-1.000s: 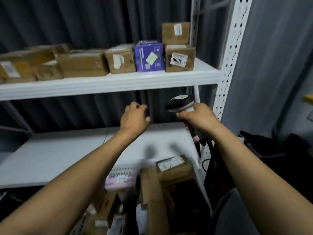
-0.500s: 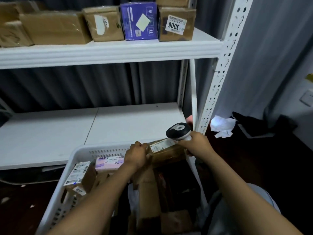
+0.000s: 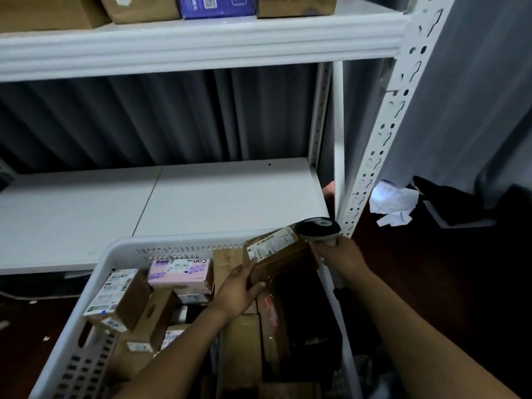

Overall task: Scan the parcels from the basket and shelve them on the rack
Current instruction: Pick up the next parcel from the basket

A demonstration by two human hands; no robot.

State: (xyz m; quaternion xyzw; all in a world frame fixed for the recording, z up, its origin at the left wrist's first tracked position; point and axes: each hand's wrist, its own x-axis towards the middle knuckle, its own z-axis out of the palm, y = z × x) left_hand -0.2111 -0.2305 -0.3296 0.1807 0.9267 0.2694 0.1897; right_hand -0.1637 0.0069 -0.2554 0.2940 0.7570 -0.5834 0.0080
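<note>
"Con" printed on pink box (image 3: 180, 273), rest illegible

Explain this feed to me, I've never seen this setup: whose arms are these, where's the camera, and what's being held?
There is no machine: these are a person's two bare arms, filmed by one wide-angle camera worn on their head, looking forward and down. The left hand grips a brown parcel with a white label, at the far end of the white basket. The right hand holds a handheld scanner, its head close beside that label. The basket holds more parcels, among them a pink box. Behind stands the white rack: a lower shelf, and an upper shelf carrying boxes.
</note>
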